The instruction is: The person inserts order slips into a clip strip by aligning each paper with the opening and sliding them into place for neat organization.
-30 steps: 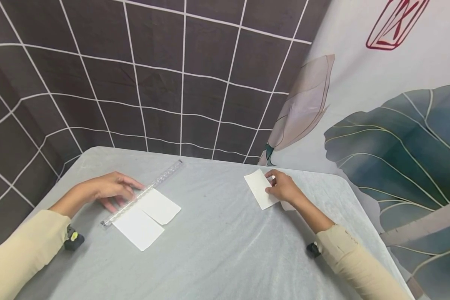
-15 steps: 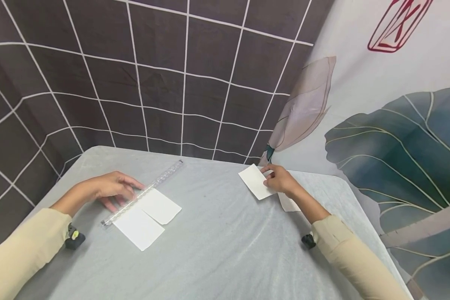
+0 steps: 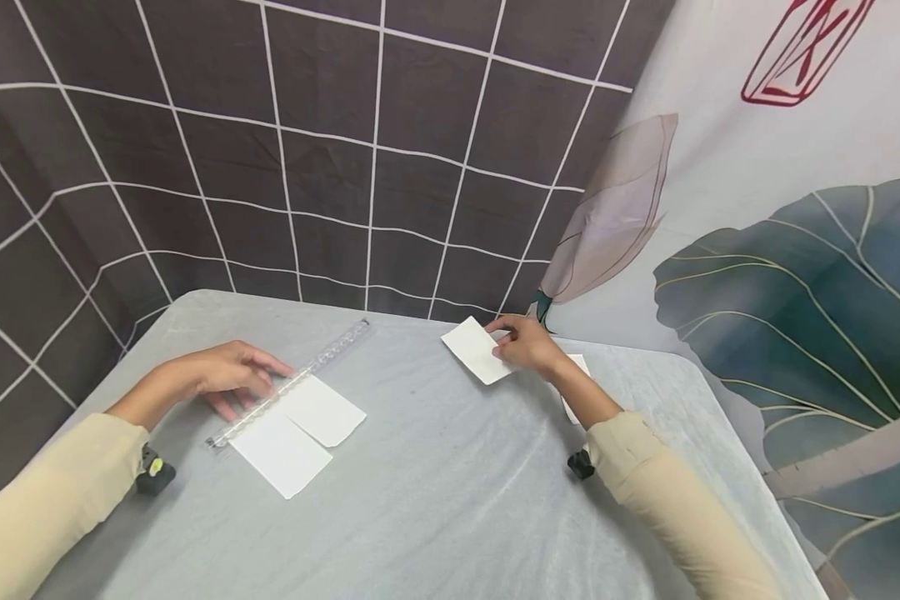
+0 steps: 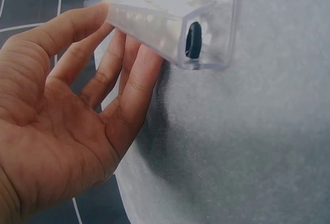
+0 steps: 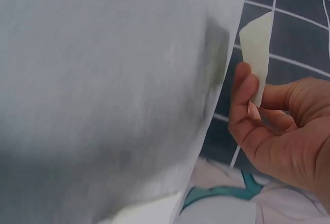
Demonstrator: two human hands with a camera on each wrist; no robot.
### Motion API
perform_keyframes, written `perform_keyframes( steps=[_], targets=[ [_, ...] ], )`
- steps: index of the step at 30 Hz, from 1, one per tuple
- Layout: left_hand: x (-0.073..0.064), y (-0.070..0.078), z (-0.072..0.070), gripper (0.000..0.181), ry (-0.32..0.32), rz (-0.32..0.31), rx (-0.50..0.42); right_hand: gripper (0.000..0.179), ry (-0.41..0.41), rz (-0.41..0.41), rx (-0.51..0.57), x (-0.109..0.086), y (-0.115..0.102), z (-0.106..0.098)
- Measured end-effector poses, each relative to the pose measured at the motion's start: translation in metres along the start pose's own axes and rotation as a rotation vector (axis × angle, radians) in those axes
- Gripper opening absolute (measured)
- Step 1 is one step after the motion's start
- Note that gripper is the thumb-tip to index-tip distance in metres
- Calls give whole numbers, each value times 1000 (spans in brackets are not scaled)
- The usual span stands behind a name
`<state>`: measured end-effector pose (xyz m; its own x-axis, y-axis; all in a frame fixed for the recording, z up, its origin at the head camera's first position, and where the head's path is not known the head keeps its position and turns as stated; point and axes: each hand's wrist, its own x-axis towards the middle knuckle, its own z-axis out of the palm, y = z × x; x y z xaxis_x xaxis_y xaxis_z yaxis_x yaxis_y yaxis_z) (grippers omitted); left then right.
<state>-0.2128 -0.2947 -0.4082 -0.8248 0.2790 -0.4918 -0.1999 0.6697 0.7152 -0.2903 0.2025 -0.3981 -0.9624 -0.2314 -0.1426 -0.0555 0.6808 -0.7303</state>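
Observation:
My left hand (image 3: pixel 232 371) pinches a long clear plastic strip (image 3: pixel 330 348) near its middle. Up close in the left wrist view, the strip (image 4: pixel 149 28) has an angled profile with a dark oval piece at its end; the thumb lies on its upper edge, fingertips below. Two white cards, one nearer (image 3: pixel 281 454) and one farther (image 3: pixel 326 412), lie side by side along the strip, their upper ends behind or under it. At the far side of the table, my right hand (image 3: pixel 525 343) pinches another white card (image 3: pixel 474 350) between thumb and fingers, tilted above the cloth.
One more white card (image 3: pixel 572 400) lies on the grey cloth-covered table (image 3: pixel 435 500), partly hidden by the right forearm. A dark gridded curtain (image 3: pixel 420 192) hangs behind the table, and a leaf-printed cloth (image 3: pixel 795 317) hangs on the right.
My right hand has moved left and slightly away with its card, off the card still lying on the table. The left hand and the strip have stayed in place.

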Motion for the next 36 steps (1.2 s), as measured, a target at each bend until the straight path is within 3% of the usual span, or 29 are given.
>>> perform_keyframes(
  steps=[6,22,36],
  targets=[
    [2,1,0,62,-7,6,-4,38,-3,-34,30,11,-12,20],
    [1,1,-1,63,-4,4,8,36,-73,22,176,32,-47,65],
    [3,0,0,64,-10,5,0,36,-122,21,227,47,-66,95]
  ],
)
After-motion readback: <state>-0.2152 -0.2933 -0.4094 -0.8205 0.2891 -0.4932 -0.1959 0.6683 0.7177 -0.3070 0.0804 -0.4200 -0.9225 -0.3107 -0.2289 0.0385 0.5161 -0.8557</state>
